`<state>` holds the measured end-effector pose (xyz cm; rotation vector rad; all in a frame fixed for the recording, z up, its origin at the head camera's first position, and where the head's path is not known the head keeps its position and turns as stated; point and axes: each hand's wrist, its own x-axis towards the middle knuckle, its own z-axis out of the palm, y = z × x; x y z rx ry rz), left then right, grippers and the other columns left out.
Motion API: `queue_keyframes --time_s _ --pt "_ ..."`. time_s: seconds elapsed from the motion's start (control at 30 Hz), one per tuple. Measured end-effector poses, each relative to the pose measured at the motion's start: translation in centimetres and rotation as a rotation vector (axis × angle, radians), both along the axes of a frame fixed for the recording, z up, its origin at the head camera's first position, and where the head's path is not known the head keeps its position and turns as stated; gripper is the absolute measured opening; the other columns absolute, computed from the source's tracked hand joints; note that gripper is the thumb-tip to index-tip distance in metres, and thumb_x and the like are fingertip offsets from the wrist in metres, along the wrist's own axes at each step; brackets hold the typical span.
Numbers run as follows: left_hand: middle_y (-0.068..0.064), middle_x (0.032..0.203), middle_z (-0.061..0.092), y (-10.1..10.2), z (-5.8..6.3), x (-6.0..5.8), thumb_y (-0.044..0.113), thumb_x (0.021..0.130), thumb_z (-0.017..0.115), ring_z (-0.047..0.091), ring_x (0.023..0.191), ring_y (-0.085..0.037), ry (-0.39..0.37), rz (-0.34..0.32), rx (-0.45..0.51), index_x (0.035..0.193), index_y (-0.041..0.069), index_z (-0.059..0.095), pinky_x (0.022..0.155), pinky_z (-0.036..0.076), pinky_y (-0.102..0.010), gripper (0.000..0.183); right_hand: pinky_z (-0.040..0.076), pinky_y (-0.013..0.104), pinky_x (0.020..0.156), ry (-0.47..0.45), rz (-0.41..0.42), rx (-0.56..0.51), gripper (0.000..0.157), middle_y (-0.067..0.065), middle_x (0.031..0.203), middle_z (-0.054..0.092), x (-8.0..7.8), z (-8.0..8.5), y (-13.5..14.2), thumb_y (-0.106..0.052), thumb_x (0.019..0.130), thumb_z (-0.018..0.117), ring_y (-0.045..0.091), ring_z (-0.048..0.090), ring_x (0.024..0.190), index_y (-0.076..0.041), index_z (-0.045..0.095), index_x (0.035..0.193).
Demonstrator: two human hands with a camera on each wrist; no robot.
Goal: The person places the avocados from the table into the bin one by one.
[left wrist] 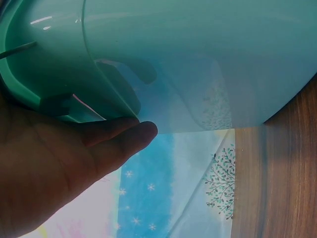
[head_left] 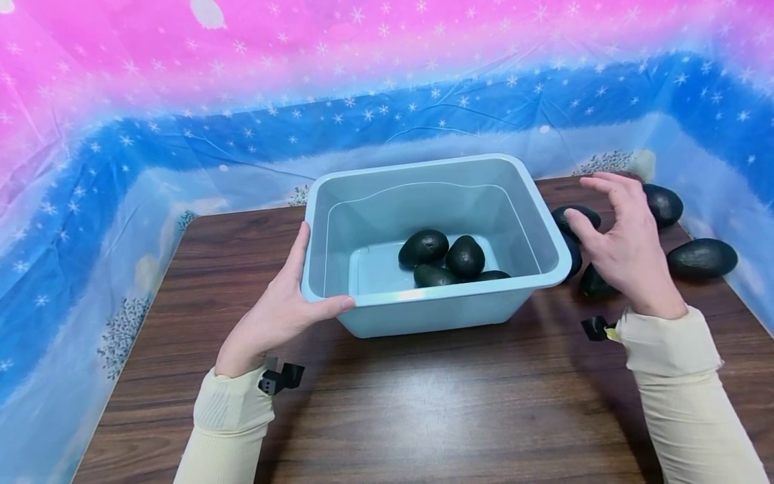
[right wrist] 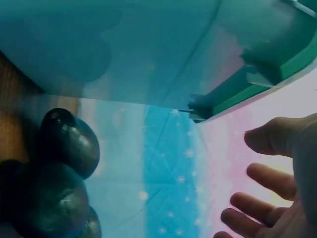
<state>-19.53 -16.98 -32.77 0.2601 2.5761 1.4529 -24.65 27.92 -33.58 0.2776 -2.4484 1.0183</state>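
Observation:
A light blue-grey plastic tub [head_left: 423,310] stands on the table with several dark avocados [head_left: 465,257] inside, partly hidden by its front wall. My left hand [head_left: 284,306] holds the tub's near left corner, thumb over the front rim and fingers along the left side; the left wrist view shows those fingers [left wrist: 119,146] against the outer wall under the rim. To the right of the tub, my right hand [head_left: 629,245] hovers above more avocados [head_left: 574,216], fingers spread and slightly bent. The right wrist view shows nothing in that hand, with avocados [right wrist: 69,144] below.
Two further avocados, one beyond the right hand [head_left: 664,205] and one to its right [head_left: 703,258], lie near the table's right edge. A pink, blue and white snowflake cloth [head_left: 375,114] hangs around the brown wooden table [head_left: 411,410] at the back and sides.

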Motion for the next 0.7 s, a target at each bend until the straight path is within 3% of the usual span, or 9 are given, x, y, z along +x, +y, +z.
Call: queue_keyframes --time_s 0.37,0.7 --pt "0.013 0.159 0.004 0.0 0.0 0.0 0.048 0.077 0.08 0.027 0.139 -0.02 -0.023 0.0 -0.015 0.149 0.049 -0.011 0.103 0.034 -0.054 0.116 0.021 0.066 0.105 -0.307 0.032 0.145 0.062 0.025 0.154 0.019 -1.5 -2.4 0.6 -0.022 0.098 0.058 0.046 0.02 0.139 0.0 0.032 0.15" --pt "0.016 0.158 0.004 0.0 0.1 0.0 0.049 0.076 0.08 0.027 0.138 -0.018 -0.022 0.006 -0.014 0.149 0.05 -0.01 0.103 0.034 -0.053 0.116 0.023 0.066 0.104 -0.412 0.151 0.229 0.069 0.027 0.153 0.019 -2.3 -3.9 0.7 -0.021 0.094 0.064 0.045 0.017 0.14 0.006 0.03 0.148"
